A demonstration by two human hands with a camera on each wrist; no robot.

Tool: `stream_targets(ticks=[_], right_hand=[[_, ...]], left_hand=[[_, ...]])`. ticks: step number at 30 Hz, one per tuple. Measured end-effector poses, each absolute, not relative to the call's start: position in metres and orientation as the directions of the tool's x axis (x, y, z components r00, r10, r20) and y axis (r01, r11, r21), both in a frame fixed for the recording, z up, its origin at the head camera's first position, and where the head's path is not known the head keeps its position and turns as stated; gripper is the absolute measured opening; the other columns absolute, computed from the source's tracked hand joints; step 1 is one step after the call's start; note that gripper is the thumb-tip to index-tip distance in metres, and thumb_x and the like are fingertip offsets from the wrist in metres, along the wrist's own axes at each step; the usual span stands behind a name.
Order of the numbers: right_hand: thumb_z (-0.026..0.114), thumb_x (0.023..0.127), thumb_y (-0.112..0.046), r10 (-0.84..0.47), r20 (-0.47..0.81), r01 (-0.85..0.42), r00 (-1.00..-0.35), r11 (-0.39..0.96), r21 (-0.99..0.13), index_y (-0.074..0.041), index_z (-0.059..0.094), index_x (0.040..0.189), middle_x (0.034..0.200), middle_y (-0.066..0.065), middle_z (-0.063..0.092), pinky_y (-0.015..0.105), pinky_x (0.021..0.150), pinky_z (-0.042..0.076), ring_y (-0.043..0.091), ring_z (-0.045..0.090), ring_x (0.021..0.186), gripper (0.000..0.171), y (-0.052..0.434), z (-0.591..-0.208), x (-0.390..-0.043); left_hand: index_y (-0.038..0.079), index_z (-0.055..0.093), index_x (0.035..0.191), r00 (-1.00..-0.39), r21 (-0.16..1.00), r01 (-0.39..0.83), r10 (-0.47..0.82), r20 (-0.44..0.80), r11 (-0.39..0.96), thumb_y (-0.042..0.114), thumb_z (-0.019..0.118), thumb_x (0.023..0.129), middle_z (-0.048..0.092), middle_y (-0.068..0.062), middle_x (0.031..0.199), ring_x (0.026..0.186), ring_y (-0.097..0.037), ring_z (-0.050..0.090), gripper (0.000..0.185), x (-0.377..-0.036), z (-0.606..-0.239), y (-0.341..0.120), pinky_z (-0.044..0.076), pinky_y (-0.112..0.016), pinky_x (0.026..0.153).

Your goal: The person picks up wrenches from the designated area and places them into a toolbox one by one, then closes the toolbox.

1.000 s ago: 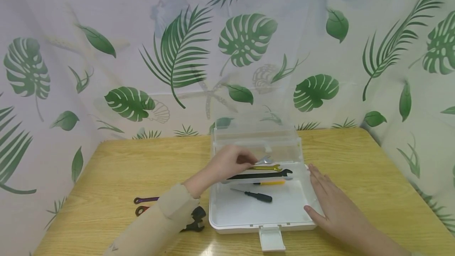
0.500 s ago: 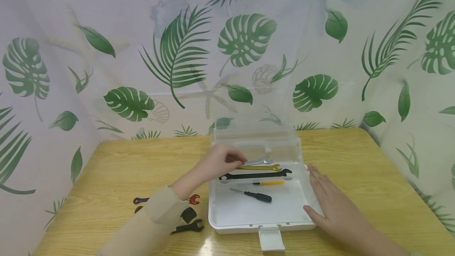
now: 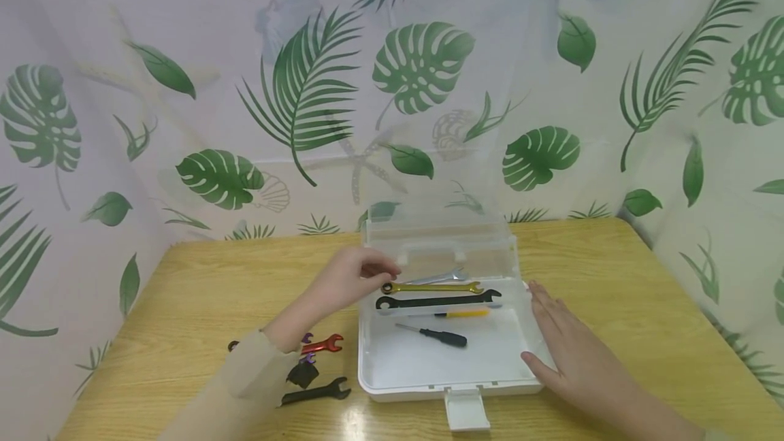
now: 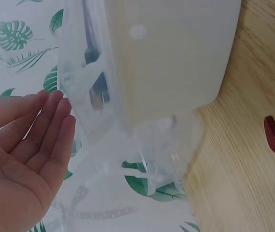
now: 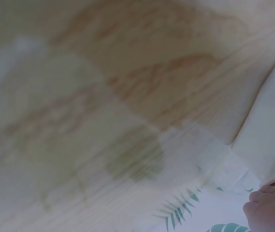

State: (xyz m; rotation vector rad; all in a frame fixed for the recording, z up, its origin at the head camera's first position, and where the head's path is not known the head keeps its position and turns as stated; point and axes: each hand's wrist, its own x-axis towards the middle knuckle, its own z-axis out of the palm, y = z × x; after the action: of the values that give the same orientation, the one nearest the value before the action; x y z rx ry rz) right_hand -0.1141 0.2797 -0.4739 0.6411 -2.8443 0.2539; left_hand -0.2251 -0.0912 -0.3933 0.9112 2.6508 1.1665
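Note:
A white toolbox stands open mid-table, its clear lid raised behind. A silver wrench, a gold wrench and a black wrench lie across its inner tray. Below them are a yellow-handled tool and a black screwdriver. My left hand hovers at the box's left rim, holding nothing. In the left wrist view, that left hand shows an open palm beside the toolbox. My right hand lies flat against the box's right wall.
On the wooden table left of the box lie a red wrench, a purple wrench end, a small black piece and a black wrench. A leaf-print curtain closes in the back and sides. The right wrist view is blurred.
My left hand has let go of the silver wrench and drawn back left out of the box, uncovering the wrenches' left ends. The right hand has stayed put.

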Motion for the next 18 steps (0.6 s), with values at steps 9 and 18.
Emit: stream_targets(ticks=[9, 18], right_hand=[[0.064, 0.103, -0.043, -0.387, 0.204, -0.416, -0.899, 0.900, -0.128, 0.009, 0.026, 0.163, 0.176, 0.022, 0.022, 0.008, 0.120, -0.018, 0.044, 0.035, 0.156, 0.089, 0.279, -0.473, -0.114], [0.064, 0.103, -0.043, -0.385, 0.207, -0.415, -0.899, 0.901, -0.124, 0.009, 0.025, 0.164, 0.177, 0.021, 0.021, 0.007, 0.120, -0.018, 0.043, 0.035, 0.157, 0.089, 0.279, -0.472, -0.114]], left_hand=[[0.002, 0.079, 0.115, -0.845, 0.698, 0.460, 0.512, 0.154, 0.549, 0.004, 0.067, 0.102, 0.081, -0.012, 0.113, 0.100, -0.024, 0.077, 0.018, -0.216, -0.393, -0.119, 0.064, -0.035, 0.090], [0.003, 0.079, 0.114, -0.881, 0.702, 0.426, 0.440, 0.177, 0.571, 0.006, 0.067, 0.103, 0.081, -0.012, 0.112, 0.099, -0.025, 0.077, 0.017, -0.211, -0.401, -0.150, 0.065, -0.038, 0.088]])
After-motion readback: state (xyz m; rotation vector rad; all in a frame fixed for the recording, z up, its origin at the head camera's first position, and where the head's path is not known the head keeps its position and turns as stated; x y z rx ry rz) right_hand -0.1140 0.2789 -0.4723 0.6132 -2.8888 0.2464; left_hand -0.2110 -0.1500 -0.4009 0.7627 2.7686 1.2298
